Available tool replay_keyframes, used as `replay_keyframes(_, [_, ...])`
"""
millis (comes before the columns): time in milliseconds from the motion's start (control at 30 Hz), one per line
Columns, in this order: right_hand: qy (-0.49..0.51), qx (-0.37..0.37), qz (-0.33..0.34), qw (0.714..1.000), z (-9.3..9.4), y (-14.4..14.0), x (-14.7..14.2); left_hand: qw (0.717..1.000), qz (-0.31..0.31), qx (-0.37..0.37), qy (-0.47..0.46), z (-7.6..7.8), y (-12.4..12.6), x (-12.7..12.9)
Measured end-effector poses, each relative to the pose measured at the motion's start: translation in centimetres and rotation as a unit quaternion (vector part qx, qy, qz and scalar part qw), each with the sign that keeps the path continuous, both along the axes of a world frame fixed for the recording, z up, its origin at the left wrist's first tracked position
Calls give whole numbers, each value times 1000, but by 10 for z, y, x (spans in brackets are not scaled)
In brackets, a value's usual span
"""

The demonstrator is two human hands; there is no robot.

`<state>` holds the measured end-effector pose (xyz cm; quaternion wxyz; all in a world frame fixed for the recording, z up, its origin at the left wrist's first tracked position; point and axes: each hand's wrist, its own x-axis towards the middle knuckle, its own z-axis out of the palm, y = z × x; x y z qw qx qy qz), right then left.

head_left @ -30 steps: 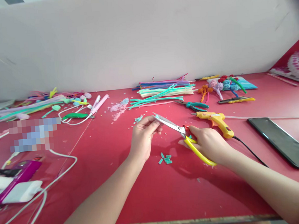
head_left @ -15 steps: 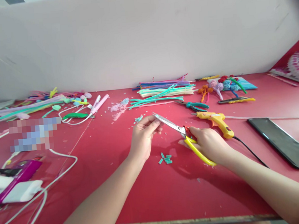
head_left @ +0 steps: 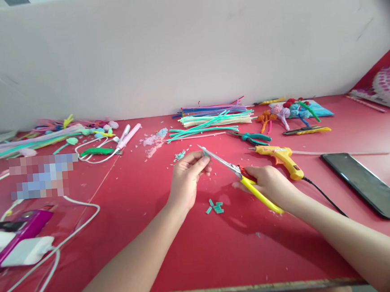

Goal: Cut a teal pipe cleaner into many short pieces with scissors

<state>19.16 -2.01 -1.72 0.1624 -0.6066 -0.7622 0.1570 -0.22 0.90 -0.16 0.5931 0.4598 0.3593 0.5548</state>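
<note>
My right hand [head_left: 271, 186] grips yellow-handled scissors [head_left: 232, 169] above a red table [head_left: 196, 254], their blades pointing up and left. My left hand [head_left: 187, 176] pinches a tiny teal piece [head_left: 204, 153] right at the blade tips. Below the two hands, several short teal cut bits [head_left: 215, 207] lie in a small heap on the table.
A yellow glue gun [head_left: 282, 157] with a black cord lies right of my right hand, teal-handled pliers [head_left: 251, 137] behind it. A black phone [head_left: 370, 186] rests far right. Bundled coloured pipe cleaners [head_left: 213, 117] lie at the wall. White cables [head_left: 70, 237] and a purple device [head_left: 22, 229] sit left.
The scissor blades have come together at the teal piece. Both hands have stayed nearly where they were.
</note>
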Motion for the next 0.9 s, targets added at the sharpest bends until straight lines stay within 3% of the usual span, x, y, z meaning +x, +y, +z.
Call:
replay_keyframes(133, [136,-58,-24,989,5,-1,-3,995,-84,-21,55,-2,-5,5])
replay_keyframes(267, [290,-123,-14,949,15,-3,-3,977,-180,-28,115,-5,-12,12])
replay_keyframes(367, [345,-144,2,928,18,-4,-1,965,-219,-21,142,-6,-15,16])
replay_keyframes(600, [336,-151,-13,929,13,-7,-4,958,-222,-22,179,-8,-18,17])
replay_keyframes(767, [278,-121,-15,953,10,-7,-5,954,-202,-15,223,-7,-19,17])
replay_keyframes(900, [188,-73,-1,979,10,-3,-2,973,-152,-29,171,-8,-15,17])
